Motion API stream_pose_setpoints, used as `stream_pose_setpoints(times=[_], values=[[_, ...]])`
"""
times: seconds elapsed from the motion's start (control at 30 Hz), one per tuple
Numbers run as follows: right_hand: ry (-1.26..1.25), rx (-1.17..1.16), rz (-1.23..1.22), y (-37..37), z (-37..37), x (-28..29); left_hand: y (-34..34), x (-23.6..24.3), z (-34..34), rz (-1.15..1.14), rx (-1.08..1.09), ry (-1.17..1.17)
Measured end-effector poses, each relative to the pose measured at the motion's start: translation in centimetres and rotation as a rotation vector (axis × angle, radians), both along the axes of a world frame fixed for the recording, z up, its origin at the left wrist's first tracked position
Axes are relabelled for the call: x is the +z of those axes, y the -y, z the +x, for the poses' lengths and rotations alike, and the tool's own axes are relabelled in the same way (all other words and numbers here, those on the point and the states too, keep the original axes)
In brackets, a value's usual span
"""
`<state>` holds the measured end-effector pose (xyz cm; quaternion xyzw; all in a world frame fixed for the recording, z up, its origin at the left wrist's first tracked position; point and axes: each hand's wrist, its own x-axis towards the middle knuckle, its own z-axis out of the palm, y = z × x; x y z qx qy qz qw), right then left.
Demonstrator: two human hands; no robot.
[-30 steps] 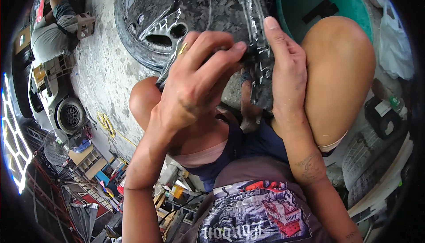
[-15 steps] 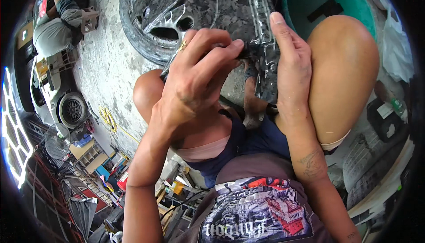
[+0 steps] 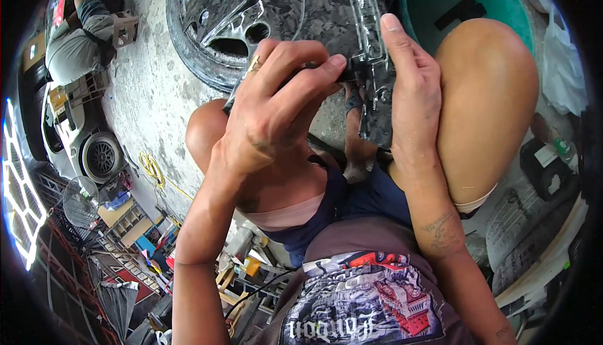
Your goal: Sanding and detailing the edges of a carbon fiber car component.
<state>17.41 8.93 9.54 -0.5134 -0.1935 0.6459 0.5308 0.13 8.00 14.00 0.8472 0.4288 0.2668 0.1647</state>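
A glossy, wet-looking black panel (image 3: 320, 15) with a marbled flake pattern and moulded openings stands tilted between my knees. My right hand (image 3: 416, 84) grips its right edge, thumb lying along the front and fingers hidden behind. My left hand (image 3: 276, 97) is closed in front of the panel's lower part, thumb and fingers bent together. A small black piece (image 3: 353, 71) shows at my left fingertips, against the ridged edge strip. I cannot make out whether it is loose or part of the panel.
Beyond my right knee stands a green tub (image 3: 502, 12) with water and a dark block (image 3: 461, 13). A round dark basin (image 3: 207, 71) sits under the panel. At the left are a seated person (image 3: 78, 53), a car wheel (image 3: 102, 156), a fan (image 3: 80, 200) and a yellow hose (image 3: 151, 168).
My left hand and forearm have shifted very slightly left, and the panel has tilted a little with them. My right hand keeps its hold on the edge.
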Motion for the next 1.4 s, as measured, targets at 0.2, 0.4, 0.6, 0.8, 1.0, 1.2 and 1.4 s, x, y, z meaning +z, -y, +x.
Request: stream_pose_setpoints(times=[0.2,0.4,0.6,0.8,1.0,1.2,1.4], values=[[-0.036,0.048,-0.005,-0.1,0.5,0.0,-0.1,0.1,0.6,0.019,-0.017,-0.040],[-0.017,0.079,-0.023,0.0,0.6,-0.1,-0.1,0.1,0.8,-0.005,-0.016,-0.032],[0.005,0.019,0.024,0.1,0.4,-0.3,0.0,0.1,0.8,-0.015,-0.007,-0.057],[0.067,0.010,0.051,0.1,0.3,-0.1,0.1,0.1,0.9,-0.039,0.024,-0.049],[-0.050,0.001,0.033,0.0,0.1,-0.2,0.5,0.4,0.9,-0.022,0.041,-0.054],[0.019,-0.052,0.081,0.0,-0.2,-0.2,-0.1,0.2,1.2,-0.019,0.045,-0.062],[-0.012,-0.027,0.031,0.0,0.0,0.0,0.0,1.7,0.5,0.006,0.157,-0.038]])
